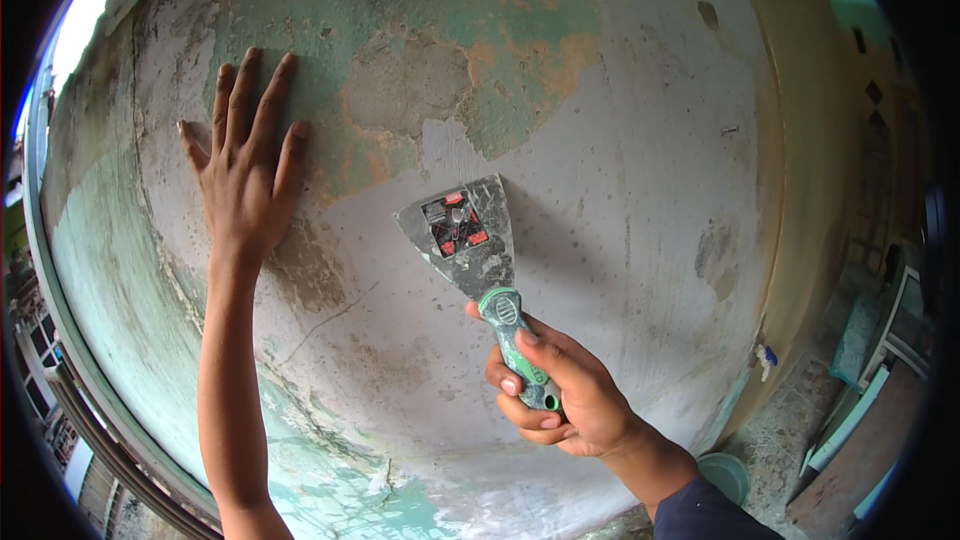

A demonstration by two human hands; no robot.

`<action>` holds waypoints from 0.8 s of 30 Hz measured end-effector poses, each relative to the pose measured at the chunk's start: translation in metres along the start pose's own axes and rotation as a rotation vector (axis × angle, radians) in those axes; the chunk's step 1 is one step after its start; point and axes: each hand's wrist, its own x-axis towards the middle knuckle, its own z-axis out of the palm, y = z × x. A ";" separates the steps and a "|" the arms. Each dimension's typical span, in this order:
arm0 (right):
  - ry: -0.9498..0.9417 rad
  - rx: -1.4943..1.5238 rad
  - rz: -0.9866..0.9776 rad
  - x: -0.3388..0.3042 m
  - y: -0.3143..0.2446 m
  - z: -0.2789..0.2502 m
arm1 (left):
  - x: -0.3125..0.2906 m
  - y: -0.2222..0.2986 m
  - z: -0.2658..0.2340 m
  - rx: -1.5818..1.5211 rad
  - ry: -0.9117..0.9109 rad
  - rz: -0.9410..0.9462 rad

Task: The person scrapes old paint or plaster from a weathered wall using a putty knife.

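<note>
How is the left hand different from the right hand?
The left hand is open, its fingers spread flat against the wall; the right hand is curled around a scraper. The left hand sits higher in the picture, the right hand lower. Both hands are bare, without gloves.

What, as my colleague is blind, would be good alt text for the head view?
A person's right hand grips a green-handled scraper, its grimy grey blade pointing up the picture, in front of a weathered wall. Their left hand is spread against the wall, patchy in pale grey, green and tan.
</note>
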 end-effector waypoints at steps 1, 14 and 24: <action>-0.002 0.009 -0.003 0.001 0.001 -0.001 | 0.001 0.000 0.001 0.003 -0.003 0.009; -0.071 0.239 -0.032 0.012 0.007 0.000 | -0.002 -0.008 0.005 0.003 0.009 0.011; -0.098 0.281 0.000 0.010 0.001 -0.004 | -0.003 -0.007 0.007 -0.004 0.034 0.036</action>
